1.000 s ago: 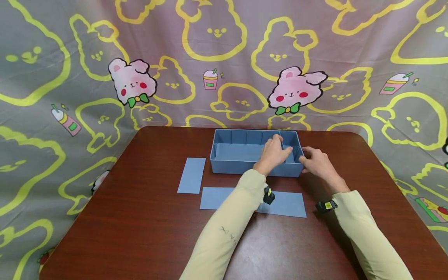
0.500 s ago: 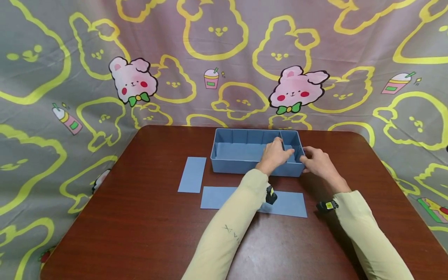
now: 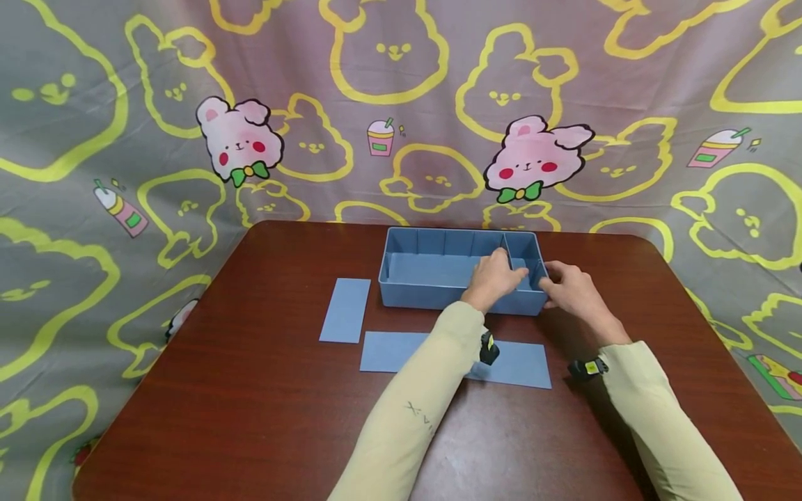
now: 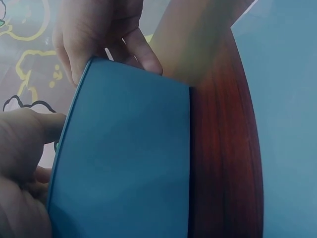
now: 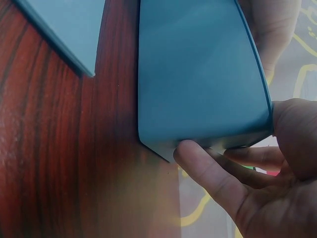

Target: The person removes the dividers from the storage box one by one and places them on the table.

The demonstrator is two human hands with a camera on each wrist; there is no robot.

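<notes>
A blue open-topped box (image 3: 410, 295) stands on the table, with grooves along its inner back wall. Near its right end an upright divider (image 3: 507, 250) crosses it, splitting off a narrow compartment. My left hand (image 3: 495, 278) reaches over the front wall and holds the divider, thumb on its right side, fingers on the left; the fingertips are partly hidden. At the box's right end my right hand (image 3: 576, 292) grips the wall near the front corner, thumb over the rim and fingers outside. In the right wrist view, those fingers (image 5: 208, 173) touch the end wall.
In front of the box lies a long flat blue panel (image 3: 391, 353), partly covered by the left forearm. A shorter blue panel (image 3: 346, 310) lies left of the box. Behind the brown table (image 3: 250, 390) hangs a patterned curtain (image 3: 432, 90).
Both hands keep their places on the box and divider. The whole view shifts slightly; the panels stay where they lie.
</notes>
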